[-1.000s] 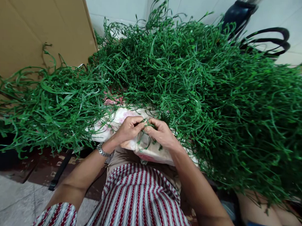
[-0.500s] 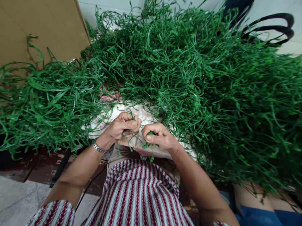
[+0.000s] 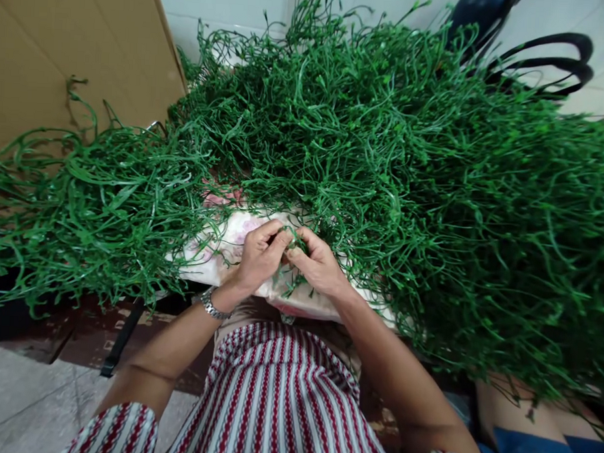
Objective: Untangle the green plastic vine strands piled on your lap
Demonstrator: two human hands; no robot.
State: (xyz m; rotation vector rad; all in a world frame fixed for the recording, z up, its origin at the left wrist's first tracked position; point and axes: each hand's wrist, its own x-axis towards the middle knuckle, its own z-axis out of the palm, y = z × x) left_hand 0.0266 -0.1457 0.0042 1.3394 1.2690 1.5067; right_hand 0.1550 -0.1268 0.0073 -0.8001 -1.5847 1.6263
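A great heap of thin green plastic stems (image 3: pixel 385 163) covers the surface in front of me and spills to both sides. My left hand (image 3: pixel 258 254), with a metal watch on its wrist, and my right hand (image 3: pixel 320 262) meet fingertip to fingertip over a floral cloth (image 3: pixel 215 249) at the heap's near edge. Both hands are closed in a pinch on a small green stem piece (image 3: pixel 292 243) held between them. More short green bits hang under the fingers.
A brown cardboard sheet (image 3: pixel 64 49) leans at the back left. Black looped handles (image 3: pixel 544 57) stick out behind the heap at the upper right. Another person's bare knee and blue clothing (image 3: pixel 523 436) are at the lower right. Grey floor (image 3: pixel 19 401) lies lower left.
My hands, slightly apart and lower half a second ago, have come together again and moved up toward the heap's edge, still pinching green stems.
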